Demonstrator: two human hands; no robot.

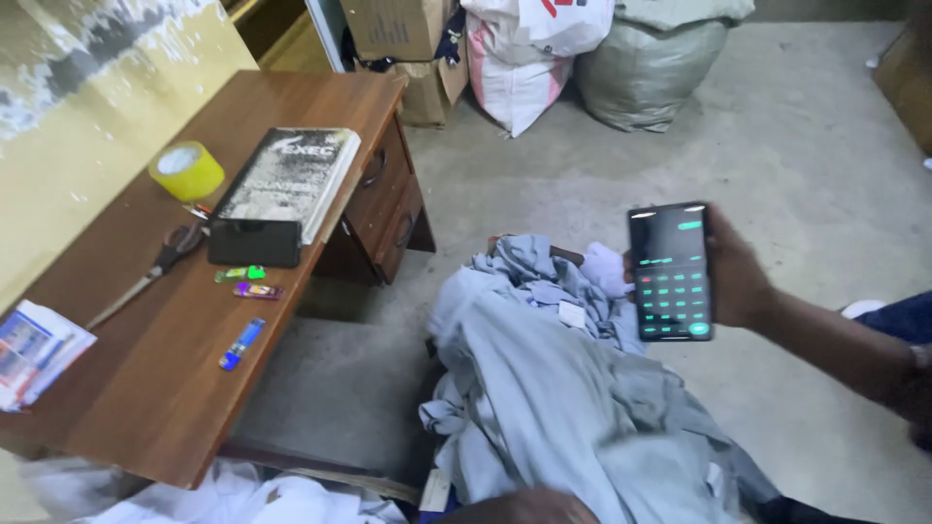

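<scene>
**Phone held up over the grey cloth pile**

We are looking at a dark smartphone (670, 272), its lit screen showing rows of green keys. Its long axis is standing nearly upright in frame, top edge pointing away from us, screen facing us. The right hand (735, 270) is coming in from the right, forearm stretched, fingers wrapping the phone's far edge. It is hovering above crumpled grey garments (553, 378). We are not seeing the left hand.
</scene>
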